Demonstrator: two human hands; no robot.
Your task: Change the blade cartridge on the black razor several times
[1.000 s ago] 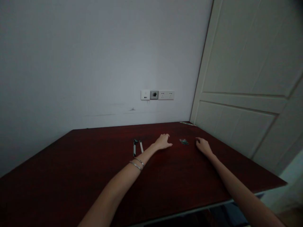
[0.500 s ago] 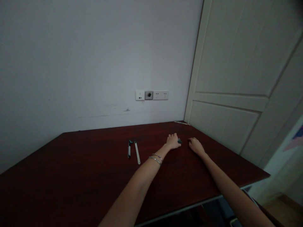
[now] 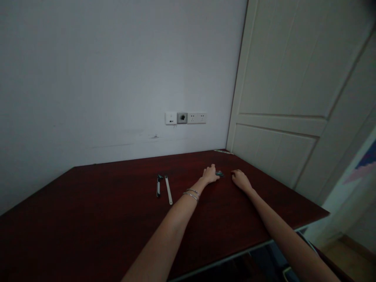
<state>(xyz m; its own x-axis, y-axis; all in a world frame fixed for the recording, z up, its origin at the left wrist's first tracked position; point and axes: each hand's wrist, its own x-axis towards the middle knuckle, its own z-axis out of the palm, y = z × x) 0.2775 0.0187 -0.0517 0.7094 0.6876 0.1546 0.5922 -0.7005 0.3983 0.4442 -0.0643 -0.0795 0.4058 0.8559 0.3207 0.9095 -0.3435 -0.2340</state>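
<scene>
My left hand (image 3: 209,174), with two silver bracelets at the wrist, reaches over the dark red table. Its fingers are apart, and the thumb side lies against a small dark object (image 3: 219,173), too small and partly covered to name. To the right of that object my right hand (image 3: 241,181) rests on the table with its fingers curled in and nothing visible in them. Left of my hands lie a razor (image 3: 158,186) with a black and white handle and a thin white stick-like tool (image 3: 168,190) with a dark tip, side by side.
The table (image 3: 117,219) runs back to a pale wall (image 3: 117,78) with sockets (image 3: 196,118). A flat thin strip (image 3: 223,151) lies at the far right corner. A white panelled door (image 3: 273,90) stands along the right side. Dark items sit below the front edge.
The view has turned slightly to the right. My left hand's fingers have spread a little beside the small dark object. My right hand stays in about the same place.
</scene>
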